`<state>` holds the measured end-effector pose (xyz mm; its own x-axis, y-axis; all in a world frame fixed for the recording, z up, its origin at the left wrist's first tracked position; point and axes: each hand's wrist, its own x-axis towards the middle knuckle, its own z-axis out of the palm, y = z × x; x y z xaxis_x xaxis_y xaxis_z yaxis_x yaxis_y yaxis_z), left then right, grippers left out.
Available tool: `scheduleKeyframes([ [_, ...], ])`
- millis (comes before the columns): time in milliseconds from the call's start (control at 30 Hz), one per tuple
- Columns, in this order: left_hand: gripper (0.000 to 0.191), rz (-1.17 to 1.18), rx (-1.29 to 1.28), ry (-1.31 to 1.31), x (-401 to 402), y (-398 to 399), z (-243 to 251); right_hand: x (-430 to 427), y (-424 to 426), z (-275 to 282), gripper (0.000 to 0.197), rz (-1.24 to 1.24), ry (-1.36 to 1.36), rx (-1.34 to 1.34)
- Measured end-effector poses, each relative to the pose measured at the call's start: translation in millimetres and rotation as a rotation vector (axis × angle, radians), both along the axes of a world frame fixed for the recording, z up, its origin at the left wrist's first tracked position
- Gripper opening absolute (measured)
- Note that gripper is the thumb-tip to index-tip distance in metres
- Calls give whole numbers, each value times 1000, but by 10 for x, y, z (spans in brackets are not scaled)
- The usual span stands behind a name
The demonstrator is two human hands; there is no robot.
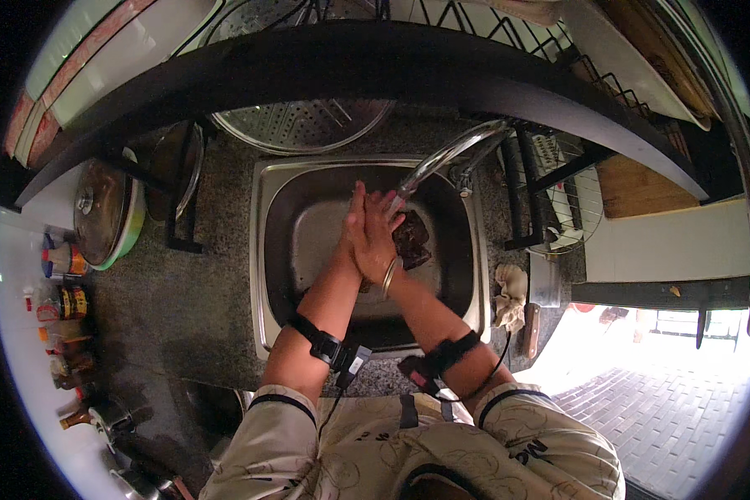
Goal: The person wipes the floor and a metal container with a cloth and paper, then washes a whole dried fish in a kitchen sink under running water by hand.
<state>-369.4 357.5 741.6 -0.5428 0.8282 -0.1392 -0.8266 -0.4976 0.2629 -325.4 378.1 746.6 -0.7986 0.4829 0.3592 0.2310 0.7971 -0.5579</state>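
Observation:
Over a stainless steel sink (259,250), my left hand (354,231) and my right hand (377,240) are pressed palm to palm, fingers pointing away from me. The curved chrome faucet (440,153) ends right at my fingertips. A dark reddish-brown lump (412,240) lies in the basin just right of my right hand; what it is I cannot tell. A bangle circles my right wrist. No object shows between the palms, though their inner sides are hidden.
A black rack (350,69) arches over the sink. Behind the basin is a perforated metal steamer tray (306,125). At right lie a crumpled cloth (510,297) and a cleaver with a wooden handle (532,331). A lidded pan (103,212) and several jars (72,303) stand left.

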Motion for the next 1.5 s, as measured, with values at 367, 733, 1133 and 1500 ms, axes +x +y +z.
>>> scheduleKeyframes([
  [367, 30, -157, -149, -200, 190, 107, 84, -17, 884, -158, 26, -159, -157, -374],
  [733, 20, -258, -148, -196, -81, 229, -86, 92, 501, 191, 22, -137, 603, -1923],
  [1133, 37, 54, -658, 57, 195, 278, 279, -1, 510, 436, 30, -287, -417, -244],
  [1500, 21, -456, -73, 44, -125, 250, 299, 179, 523, 272, 12, -96, 465, -1595],
])
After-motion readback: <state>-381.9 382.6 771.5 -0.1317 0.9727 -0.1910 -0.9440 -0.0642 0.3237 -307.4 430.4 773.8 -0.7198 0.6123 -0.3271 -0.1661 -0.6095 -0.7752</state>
